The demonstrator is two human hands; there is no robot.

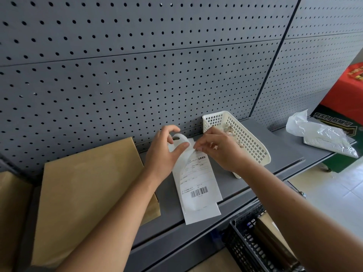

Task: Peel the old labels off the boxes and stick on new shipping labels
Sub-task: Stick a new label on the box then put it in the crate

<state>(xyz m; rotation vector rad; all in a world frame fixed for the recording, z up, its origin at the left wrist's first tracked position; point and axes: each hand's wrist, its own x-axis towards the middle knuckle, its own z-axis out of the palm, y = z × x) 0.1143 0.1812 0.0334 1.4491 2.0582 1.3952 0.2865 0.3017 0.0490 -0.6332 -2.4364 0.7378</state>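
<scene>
Box (84, 189): brown smooth card, flat, far left on grey shelf (275, 152).
Left hand (164, 152): curled round rolled-up backing paper (177, 139).
Shipping label (198, 185): thin white paper, black barcode, on shelf between box and basket.
Right hand (218, 150): pinching label's top corner.
Basket (249, 142): white plastic, square holes.

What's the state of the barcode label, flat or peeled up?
Partly peeled: the label curls up at its top, pinched by the left hand and right hand; the barcode end lies flat.
</scene>
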